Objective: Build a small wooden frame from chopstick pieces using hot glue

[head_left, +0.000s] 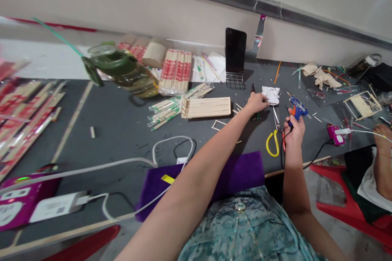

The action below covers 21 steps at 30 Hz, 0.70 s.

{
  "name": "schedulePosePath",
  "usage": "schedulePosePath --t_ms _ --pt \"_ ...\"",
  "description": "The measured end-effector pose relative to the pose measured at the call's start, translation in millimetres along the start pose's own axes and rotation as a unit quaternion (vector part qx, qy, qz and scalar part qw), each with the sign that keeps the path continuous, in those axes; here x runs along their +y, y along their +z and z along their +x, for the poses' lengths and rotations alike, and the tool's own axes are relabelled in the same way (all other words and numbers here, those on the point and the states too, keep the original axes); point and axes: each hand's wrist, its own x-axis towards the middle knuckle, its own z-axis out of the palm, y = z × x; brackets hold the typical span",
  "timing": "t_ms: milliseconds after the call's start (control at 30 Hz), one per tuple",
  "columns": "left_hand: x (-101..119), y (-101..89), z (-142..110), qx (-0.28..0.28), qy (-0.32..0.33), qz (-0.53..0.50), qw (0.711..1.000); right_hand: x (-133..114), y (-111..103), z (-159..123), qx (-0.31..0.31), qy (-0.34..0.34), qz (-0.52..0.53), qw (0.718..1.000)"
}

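My left hand [257, 103] reaches across the dark table, its fingers closed at the near edge of a crumpled white tissue [270, 94]. A small dark pointed thing sticks up behind that hand; its kind is unclear. My right hand [295, 129] is wrapped round a blue glue gun [299, 111] with an orange trigger, its nozzle pointing away from me. Between my hands lie scissors with yellow handles [272, 143], blades towards the tissue. A tool with red handles [283, 142] lies partly hidden beside them. Left of my left hand sits a tray-like piece of wooden sticks [206, 107].
A phone [235, 51] stands upright in a wire holder. Packs of chopsticks [175, 71] and a green bottle [122, 69] stand behind on the left. A purple power strip [336, 135] is at right, near another person's arm [384, 163]. White cables cross the left side.
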Motion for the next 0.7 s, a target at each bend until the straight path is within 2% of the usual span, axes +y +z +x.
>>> schedulePosePath --t_ms 133,233,300,367,433,500,567,700 --pt "6 -17.2 -7 -0.02 0.023 -0.004 1.0 -14 2 -16 0.021 -0.117 -0.062 0.991" --pt "9 -40.8 -25 -0.001 0.026 -0.004 1.0 -25 1 -36 -0.019 -0.144 -0.073 0.987" --pt "8 -60.3 -46 0.037 0.033 0.001 0.999 -33 -1 -52 -0.061 -0.125 -0.102 0.985" --pt "6 -78.5 -75 0.131 0.077 0.014 0.988 -38 -2 -68 -0.137 -0.057 -0.152 0.977" --pt "1 -90.6 -106 0.2 0.076 0.003 0.977 -39 -2 -83 -0.178 -0.006 -0.196 0.964" --pt "-6 -93.8 -134 0.241 0.059 -0.005 0.969 -36 0 -94 -0.201 0.016 -0.25 0.947" --pt "-16 -89.0 -155 0.249 0.05 -0.008 0.967 -30 2 -102 -0.22 0.01 -0.315 0.923" --pt "-37 -73.2 -175 0.314 0.041 0.023 0.948 -16 3 -106 -0.259 -0.029 -0.411 0.874"
